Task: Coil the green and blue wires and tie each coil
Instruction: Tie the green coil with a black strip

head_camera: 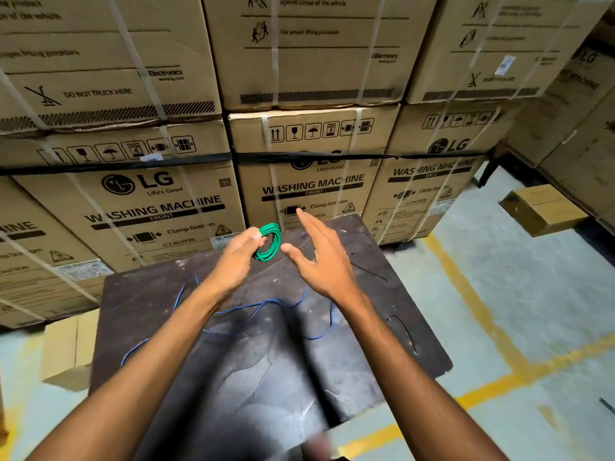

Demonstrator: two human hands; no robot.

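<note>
My left hand (240, 252) pinches a small coil of green wire (270, 242) and holds it upright above the far part of the dark table (149, 294). To the right of the coil, my right hand (319, 254) is held flat with fingers spread; it holds nothing and does not touch the coil. The blue wire (266, 304) lies loose and uncoiled across the middle of the table, looping from the left edge to the right, partly hidden under my forearms.
Thin black ties (404, 331) lie on the table's right side, another black tie (369, 271) further back. Stacked washing-machine cartons (159, 201) stand close behind the table. A small carton (66, 351) sits at the left, another box (542, 207) on the floor far right.
</note>
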